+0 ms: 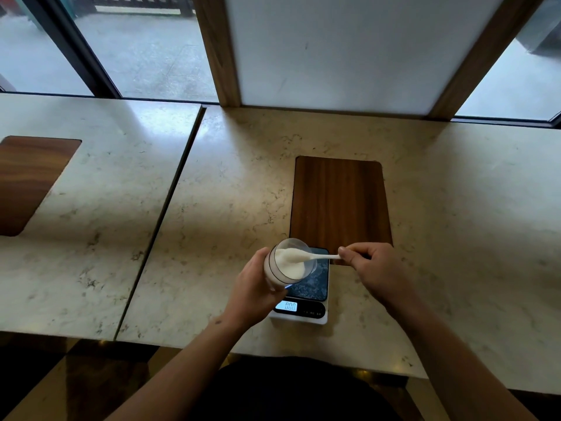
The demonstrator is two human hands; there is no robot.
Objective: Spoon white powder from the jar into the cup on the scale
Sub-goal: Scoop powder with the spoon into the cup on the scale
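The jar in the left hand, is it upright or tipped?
Tipped. The jar leans toward the right hand, its open mouth facing the camera, and the spoon reaches into the white powder.

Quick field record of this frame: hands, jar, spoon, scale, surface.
left hand: holds jar, tilted toward the right hand
jar: open, white powder inside, above scale
right hand: pinches spoon handle
spoon: white, bowl heaped with powder at jar mouth
scale: display lit, reads zeros
cup: cannot tell, hidden behind jar
surface: marble counter, wooden inlay behind scale
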